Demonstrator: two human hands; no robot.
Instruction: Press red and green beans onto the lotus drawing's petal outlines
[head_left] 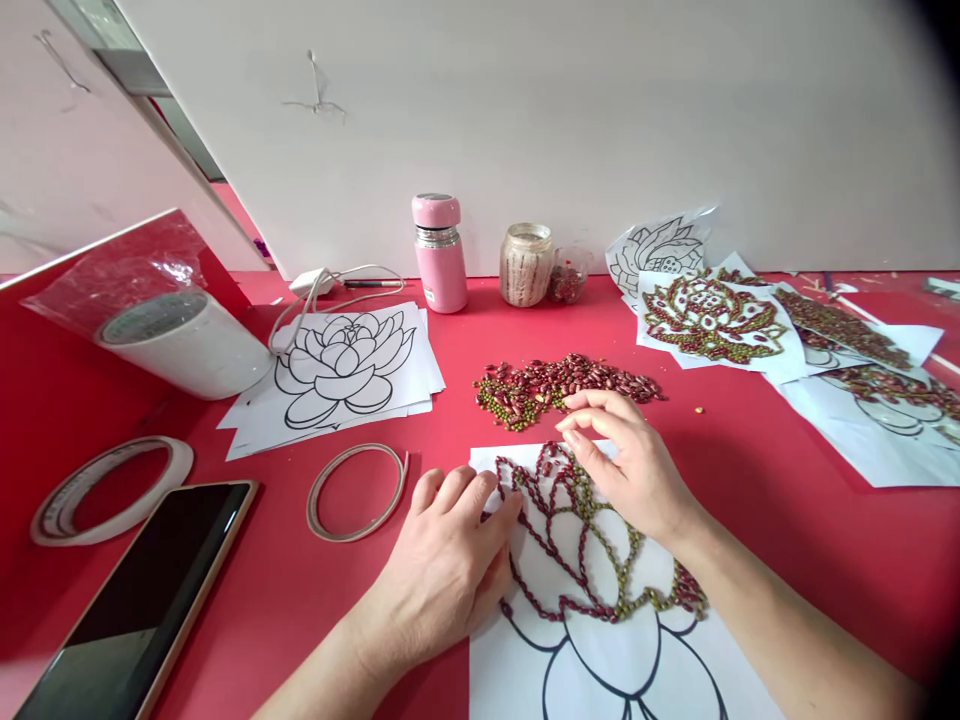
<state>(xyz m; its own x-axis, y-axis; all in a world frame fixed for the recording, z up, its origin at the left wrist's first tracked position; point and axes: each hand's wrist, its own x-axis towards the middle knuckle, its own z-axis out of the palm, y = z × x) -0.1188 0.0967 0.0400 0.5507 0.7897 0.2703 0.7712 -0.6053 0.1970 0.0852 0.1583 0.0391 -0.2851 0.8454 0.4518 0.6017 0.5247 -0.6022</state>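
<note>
A sheet of white paper (pixel 517 680) with a printed lotus outline lies in front of me. Dark red beans (pixel 551 550) and green beans (pixel 624 570) follow many of its upper petal lines. My left hand (pixel 457 560) rests at the sheet's left edge, fingers curled and thumb close to the index finger beside a bean line. My right hand (pixel 637 460) hovers over the top of the drawing, close to the loose bean pile (pixel 562 385). Its thumb and index fingertips come together; anything between them is too small to make out.
Behind stand a pink flask (pixel 440 260), a glass jar (pixel 526 268) and a small bean container (pixel 568 280). Lotus prints (pixel 345 370) and a tape roll (pixel 360 492) lie left, with a phone (pixel 142 600) nearer. Bean-covered pictures (pixel 716 315) overlap at right.
</note>
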